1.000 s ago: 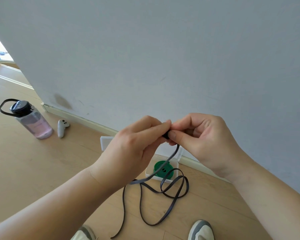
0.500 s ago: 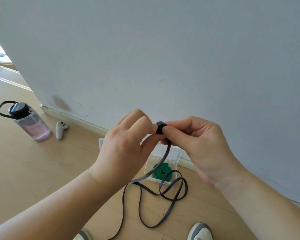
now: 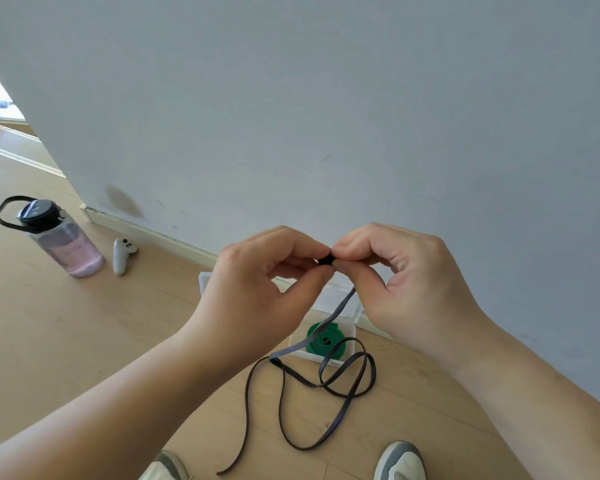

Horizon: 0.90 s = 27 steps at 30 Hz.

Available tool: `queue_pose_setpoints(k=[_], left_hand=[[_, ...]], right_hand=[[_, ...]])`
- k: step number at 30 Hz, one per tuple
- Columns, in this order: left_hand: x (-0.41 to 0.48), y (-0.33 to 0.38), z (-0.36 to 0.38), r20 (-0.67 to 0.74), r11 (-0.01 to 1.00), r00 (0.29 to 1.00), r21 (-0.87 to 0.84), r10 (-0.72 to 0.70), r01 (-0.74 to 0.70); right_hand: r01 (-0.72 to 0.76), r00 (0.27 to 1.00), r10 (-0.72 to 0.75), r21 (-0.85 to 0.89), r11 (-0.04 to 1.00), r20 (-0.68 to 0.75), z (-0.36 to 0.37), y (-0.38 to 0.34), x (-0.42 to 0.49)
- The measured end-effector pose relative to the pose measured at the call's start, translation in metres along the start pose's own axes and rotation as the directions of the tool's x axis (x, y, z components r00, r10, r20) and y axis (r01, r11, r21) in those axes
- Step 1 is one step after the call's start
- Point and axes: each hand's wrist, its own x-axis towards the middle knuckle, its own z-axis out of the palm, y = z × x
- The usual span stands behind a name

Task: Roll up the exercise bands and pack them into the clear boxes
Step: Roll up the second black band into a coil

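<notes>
Black exercise band (image 3: 336,311) is up in the air in front of the wall (image 3: 326,98), with its started end wound into a tiny tight roll. That roll is pinched between the fingertips of both hands. The left hand (image 3: 257,296) and right hand (image 3: 406,282) each have thumb and forefinger curled onto it. The rest of the band hangs down and ends up in loose loops on the wooden floor (image 3: 84,341), just in front of the clear box (image 3: 353,336). The box sits by the baseboard and has a green rolled band (image 3: 326,339) inside. Off to the left there's a pink water bottle (image 3: 66,244) with a white controller (image 3: 122,256) beside it. Two shoes (image 3: 400,460) poke in at the bottom edge.
</notes>
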Motion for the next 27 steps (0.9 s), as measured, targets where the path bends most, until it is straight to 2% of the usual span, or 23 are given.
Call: queue_pose_setpoints(k=[2,4,6,7,11,15,16,18,22,25,27], left_hand=[[0.001,0.002,-0.002,-0.005,0.999,0.999,-0.043,-0.033,0.033],[0.001,0.006,-0.003,-0.004,0.994,0.996,-0.069,-0.088,0.088],[0.001,0.008,-0.003,-0.018,0.988,0.993,-0.106,-0.116,0.114],[0.002,0.01,-0.003,-0.032,0.982,0.99,-0.139,-0.135,0.129],[0.006,0.014,-0.002,-0.106,0.913,0.958,-0.344,-0.268,0.217],[0.005,0.02,0.003,-0.034,0.79,0.914,-0.518,-0.404,0.329],[0.005,0.019,0.004,-0.028,0.811,0.918,-0.48,-0.396,0.335],[0.006,0.015,0.003,-0.026,0.907,0.947,-0.297,-0.32,0.298],[0.011,0.01,-0.006,0.03,0.989,0.989,0.031,-0.146,0.145],[0.009,0.007,-0.005,0.121,0.991,0.993,0.134,0.006,-0.022],[0.009,0.006,-0.005,0.128,0.991,0.992,0.128,0.014,-0.031]], right_hand=[[-0.023,1.0,0.024,0.031,0.999,-0.014,0.001,-0.002,-0.001],[-0.169,0.984,0.176,0.179,0.969,-0.027,0.003,-0.005,-0.001],[-0.312,0.938,0.347,0.393,0.865,-0.021,0.004,-0.007,0.001],[-0.339,0.92,0.391,0.464,0.819,-0.017,0.005,-0.008,0.001],[-0.31,0.916,0.4,0.566,0.764,-0.038,0.013,-0.016,0.001],[-0.253,0.926,0.359,0.521,0.815,-0.112,0.015,-0.017,-0.001],[-0.235,0.937,0.327,0.477,0.847,-0.12,0.014,-0.015,-0.002],[-0.169,0.969,0.217,0.324,0.931,-0.118,0.011,-0.01,-0.001],[-0.005,1.0,0.005,0.038,0.999,0.015,0.001,-0.005,0.002],[0.04,0.994,-0.034,-0.056,0.998,0.104,0.002,0.0,0.0],[-0.009,0.999,0.01,-0.026,1.0,0.05,0.004,-0.001,-0.001]])
